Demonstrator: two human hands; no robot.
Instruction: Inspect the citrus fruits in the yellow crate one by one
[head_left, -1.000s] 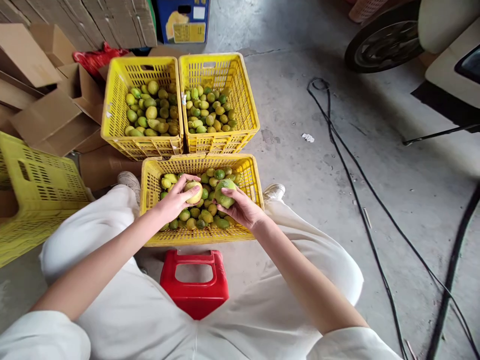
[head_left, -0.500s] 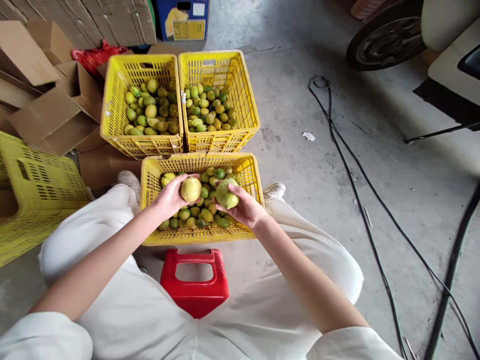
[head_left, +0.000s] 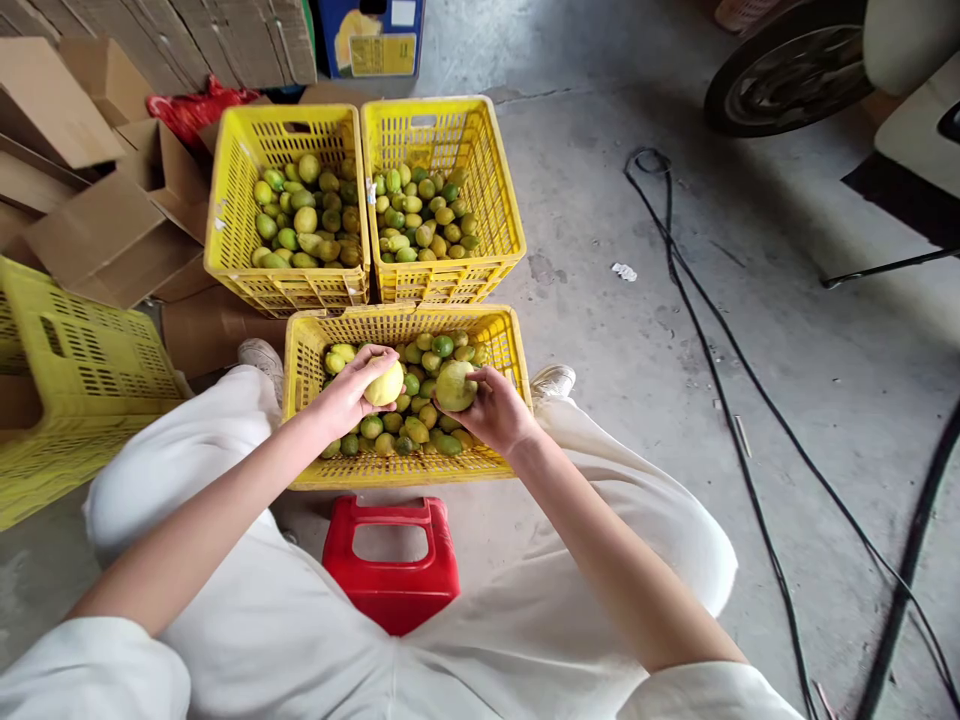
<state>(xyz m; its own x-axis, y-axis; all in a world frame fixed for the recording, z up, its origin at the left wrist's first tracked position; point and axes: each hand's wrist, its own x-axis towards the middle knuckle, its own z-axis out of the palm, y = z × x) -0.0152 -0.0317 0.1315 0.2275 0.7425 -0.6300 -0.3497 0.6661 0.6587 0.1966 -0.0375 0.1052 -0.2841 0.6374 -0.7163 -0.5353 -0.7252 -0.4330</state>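
Observation:
My left hand (head_left: 346, 392) is closed around a yellow fruit (head_left: 385, 384) above the near yellow crate (head_left: 405, 468). My right hand (head_left: 493, 410) grips a greener fruit (head_left: 454, 386) beside it, over the same crate. That crate sits on the floor between my knees and holds several green and yellow fruits (head_left: 409, 425). Both fruits are held a little apart, just above the pile.
Two more yellow crates of fruit, the left crate (head_left: 279, 283) and the right crate (head_left: 450, 278), stand behind the near one. An overturned yellow crate (head_left: 75, 380) and cardboard boxes (head_left: 105, 235) lie at left. A red stool (head_left: 390, 570) is under me. Black cables (head_left: 720, 360) cross the concrete floor at right, by a wheel (head_left: 795, 70).
Both hands have turned their fruits slightly and kept them over the near crate. The view has shifted a little.

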